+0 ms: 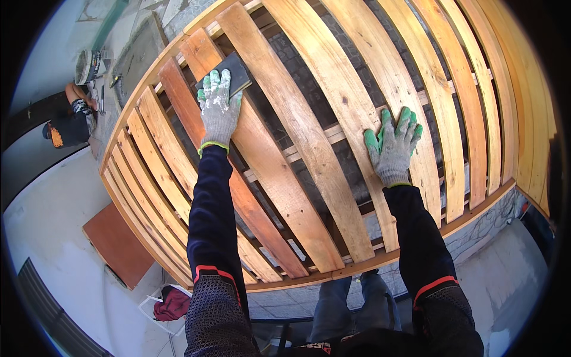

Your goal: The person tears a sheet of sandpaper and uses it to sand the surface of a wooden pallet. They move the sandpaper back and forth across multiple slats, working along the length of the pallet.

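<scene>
My left hand (218, 109), in a grey knit glove with green, white-smudged fingertips, lies over a dark folded sheet of sandpaper (238, 73). It presses the sheet onto the far part of a wooden slat (281, 183). Gaps separate the slats, which are set in a wooden bed frame (285, 284). To the left of the worked slat runs a redder slat (263, 227). My right hand (395, 149), gloved alike, rests with its fingers spread on a pale slat (426, 178) farther right and holds nothing.
A tall varnished wood panel (528, 107) borders the slats on the right. Beyond the far-left frame edge, a person (73, 122) is low to the floor near a paint bucket (91, 67). A reddish-brown board (120, 245) and a dark red bag (171, 303) are at the lower left.
</scene>
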A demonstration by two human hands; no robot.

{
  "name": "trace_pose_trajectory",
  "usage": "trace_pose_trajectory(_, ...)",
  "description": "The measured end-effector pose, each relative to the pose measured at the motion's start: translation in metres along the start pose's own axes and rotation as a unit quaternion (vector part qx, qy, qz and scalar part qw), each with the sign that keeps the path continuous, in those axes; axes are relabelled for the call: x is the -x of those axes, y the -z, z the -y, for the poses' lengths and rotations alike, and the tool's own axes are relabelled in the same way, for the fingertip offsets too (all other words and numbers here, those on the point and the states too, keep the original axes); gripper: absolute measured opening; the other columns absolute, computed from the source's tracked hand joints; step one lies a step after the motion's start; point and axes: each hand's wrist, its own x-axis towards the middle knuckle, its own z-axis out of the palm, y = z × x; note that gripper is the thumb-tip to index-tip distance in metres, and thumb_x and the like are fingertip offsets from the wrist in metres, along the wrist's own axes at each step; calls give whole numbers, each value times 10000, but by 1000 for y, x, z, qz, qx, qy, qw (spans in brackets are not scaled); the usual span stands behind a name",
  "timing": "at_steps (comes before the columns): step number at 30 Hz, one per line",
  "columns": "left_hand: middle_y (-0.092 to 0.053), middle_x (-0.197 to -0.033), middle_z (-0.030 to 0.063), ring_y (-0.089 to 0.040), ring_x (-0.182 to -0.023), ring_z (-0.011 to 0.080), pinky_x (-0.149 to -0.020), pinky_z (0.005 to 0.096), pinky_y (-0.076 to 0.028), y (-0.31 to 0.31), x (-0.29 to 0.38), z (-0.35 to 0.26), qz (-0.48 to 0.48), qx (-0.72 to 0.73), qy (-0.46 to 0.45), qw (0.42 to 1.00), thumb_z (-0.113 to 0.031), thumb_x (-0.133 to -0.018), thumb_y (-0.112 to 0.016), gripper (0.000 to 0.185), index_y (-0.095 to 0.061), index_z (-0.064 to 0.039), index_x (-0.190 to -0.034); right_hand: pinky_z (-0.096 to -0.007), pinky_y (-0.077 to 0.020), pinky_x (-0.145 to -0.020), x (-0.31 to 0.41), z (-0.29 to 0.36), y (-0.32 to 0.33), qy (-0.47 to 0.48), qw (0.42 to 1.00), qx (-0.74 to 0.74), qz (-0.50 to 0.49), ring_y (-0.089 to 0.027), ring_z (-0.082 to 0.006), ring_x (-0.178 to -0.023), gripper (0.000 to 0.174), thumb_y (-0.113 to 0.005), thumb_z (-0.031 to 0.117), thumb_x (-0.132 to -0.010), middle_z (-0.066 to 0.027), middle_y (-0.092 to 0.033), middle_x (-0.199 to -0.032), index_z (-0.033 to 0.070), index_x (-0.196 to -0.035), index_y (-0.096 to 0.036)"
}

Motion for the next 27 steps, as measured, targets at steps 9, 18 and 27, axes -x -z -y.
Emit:
trace_pose_trajectory(9, -432, -1609, 168, -386, -1500, 311, -1230, 376, -310, -15, -156, 123, 159, 7, 30, 987, -427, -1051, -547, 587, -488, -94, -1531, -667, -22, -1236, -1, -6, -1, 1, 1000, -25, 11, -161, -530, -1526, 728, -545, 600, -981, -324, -244, -1624, 128, -1531, -473)
trace_pose_trajectory(18, -423, -1592, 209, -392, -1479, 402, -1188, 608, -292, 1, 57, -33, 9, 7, 35, 999, -351, -1016, -607, 579, -473, -144, -1540, -635, 9, -1254, 3, -12, -17, 14, 1000, -10, -22, -197, -524, -1533, 743, -461, 665, -1002, -320, -259, -1640, 169, -1556, -461)
trace_pose_trajectory(27, -466, -1569, 207, -398, -1476, 415, -1233, 585, -258, 148, 411, -316, 249, 262, 138, 922, -122, -817, -757, 732, -523, -114, -1510, -637, -130, -1234, 11, -4, -16, 39, 994, -11, -103, -271, -522, -1486, 681, -583, 520, -970, -353, -335, -1573, 73, -1479, -512)
